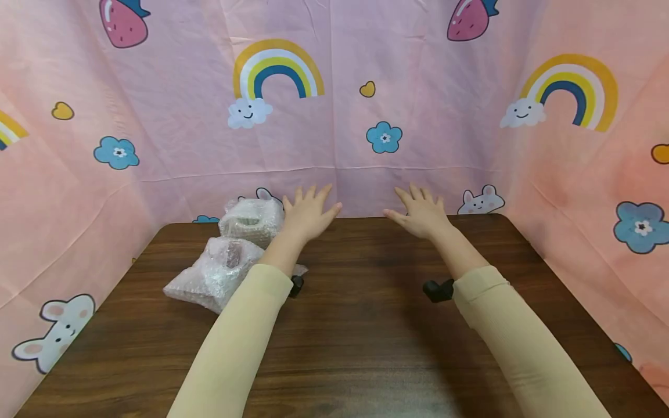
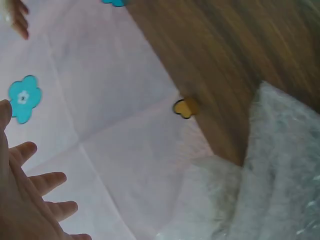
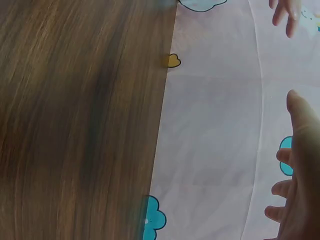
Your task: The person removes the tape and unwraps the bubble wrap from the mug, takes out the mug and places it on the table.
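Note:
Both hands reach forward over the far part of the table, palms down with fingers spread. My left hand (image 1: 307, 216) holds nothing; it is just right of a bubble-wrapped bundle (image 1: 251, 222) that has an opening in its front. Nearer to me and further left lies a second bubble-wrapped bundle (image 1: 219, 276), partly covered by the left sleeve in the head view. In the left wrist view, bubble wrap (image 2: 285, 170) fills the lower right, apart from the fingers. My right hand (image 1: 422, 215) is also bare of any object, level with the left one.
The dark wooden table (image 1: 355, 348) ends just beneath the hands. A pink printed cloth (image 1: 334, 128) hangs behind it and along both sides. Each wrist carries a small black device, such as the one (image 1: 438, 290) under the right sleeve.

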The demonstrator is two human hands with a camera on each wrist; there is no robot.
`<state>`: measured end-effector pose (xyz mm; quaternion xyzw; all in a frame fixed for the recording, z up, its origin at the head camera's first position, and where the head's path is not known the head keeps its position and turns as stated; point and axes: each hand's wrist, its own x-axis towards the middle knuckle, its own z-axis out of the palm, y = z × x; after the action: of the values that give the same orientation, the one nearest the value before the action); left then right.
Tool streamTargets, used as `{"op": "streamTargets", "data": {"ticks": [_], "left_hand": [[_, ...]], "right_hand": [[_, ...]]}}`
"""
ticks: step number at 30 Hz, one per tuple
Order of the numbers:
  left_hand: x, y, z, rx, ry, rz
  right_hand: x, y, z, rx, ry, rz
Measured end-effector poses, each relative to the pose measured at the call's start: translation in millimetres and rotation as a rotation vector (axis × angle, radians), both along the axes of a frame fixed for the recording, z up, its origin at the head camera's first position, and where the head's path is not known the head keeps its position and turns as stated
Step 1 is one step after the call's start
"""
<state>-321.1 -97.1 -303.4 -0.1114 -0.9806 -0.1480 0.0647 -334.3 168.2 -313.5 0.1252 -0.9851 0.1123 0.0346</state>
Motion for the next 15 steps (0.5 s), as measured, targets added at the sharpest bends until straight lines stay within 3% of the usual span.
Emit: {"op": "streamTargets", "data": {"ticks": [9,15], "left_hand": [[12.1,-9,19.9,0.093,0.07,-0.029],[19.0,-17,25.5,0.119,0.104,-0.044]], "right_hand": [[7.5,-10,4.8,-0.033,0.019,0.046],[14.3,-17,9.4,-0.076,0.056,0.085]]}}
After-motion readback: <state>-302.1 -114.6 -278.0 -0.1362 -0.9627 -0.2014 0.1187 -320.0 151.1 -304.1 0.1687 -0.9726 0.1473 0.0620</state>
